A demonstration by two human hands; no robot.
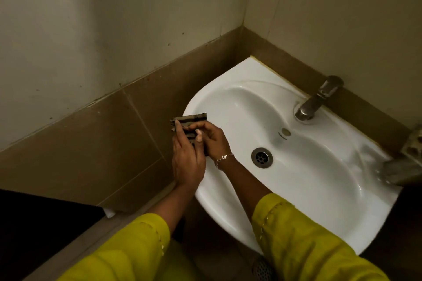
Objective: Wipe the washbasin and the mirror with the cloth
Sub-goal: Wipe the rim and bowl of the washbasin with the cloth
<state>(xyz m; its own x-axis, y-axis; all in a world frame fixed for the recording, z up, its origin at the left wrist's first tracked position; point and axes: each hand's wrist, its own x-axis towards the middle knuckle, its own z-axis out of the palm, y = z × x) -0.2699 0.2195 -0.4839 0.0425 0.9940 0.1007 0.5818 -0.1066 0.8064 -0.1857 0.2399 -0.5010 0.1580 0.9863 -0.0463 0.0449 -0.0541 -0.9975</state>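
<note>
A white washbasin is fixed in the corner of the tiled walls. Over its left rim both my hands hold a small folded striped cloth, dark brown and tan. My left hand lies flat under and along the cloth. My right hand, with a thin bracelet on the wrist, pinches the cloth from the right. The cloth's upper end sticks out above my fingers. No mirror is in view.
A metal tap stands at the basin's back rim, and the drain sits in the bowl's middle. A blurred metal fixture juts in at the right edge. Brown tiles line the wall to the left.
</note>
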